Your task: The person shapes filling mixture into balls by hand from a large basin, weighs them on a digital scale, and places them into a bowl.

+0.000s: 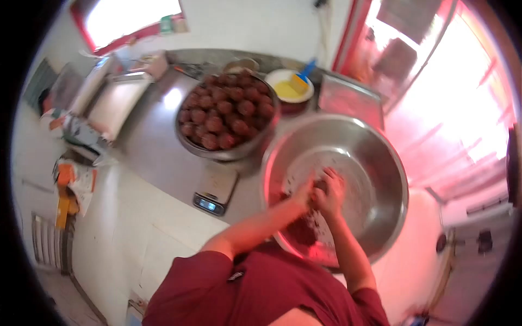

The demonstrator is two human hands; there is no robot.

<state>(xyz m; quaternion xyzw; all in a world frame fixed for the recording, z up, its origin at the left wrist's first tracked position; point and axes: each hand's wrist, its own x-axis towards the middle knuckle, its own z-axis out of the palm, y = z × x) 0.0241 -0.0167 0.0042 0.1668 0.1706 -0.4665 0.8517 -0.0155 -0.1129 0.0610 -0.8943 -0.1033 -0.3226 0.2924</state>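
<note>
Both hands meet over the large steel basin (389, 163). My left hand (304, 194) and my right hand (333, 195) are closed together around a dark brown lump of paste (321, 186), which shows only partly between the fingers. Under my forearms, a mass of the same dark paste (300, 232) lies against the near left side of the basin, with small crumbs scattered on the bottom. Left of the basin, a steel bowl (187, 145) is heaped with dark reddish-brown balls (225, 108).
A kitchen scale (209, 204) with a lit display sits before the ball bowl. Behind stands a white bowl of yellow liquid (283, 89) with a blue-handled brush (302, 79). A metal tray (350, 100) lies behind the basin. Trays and packages (117, 100) crowd the far left.
</note>
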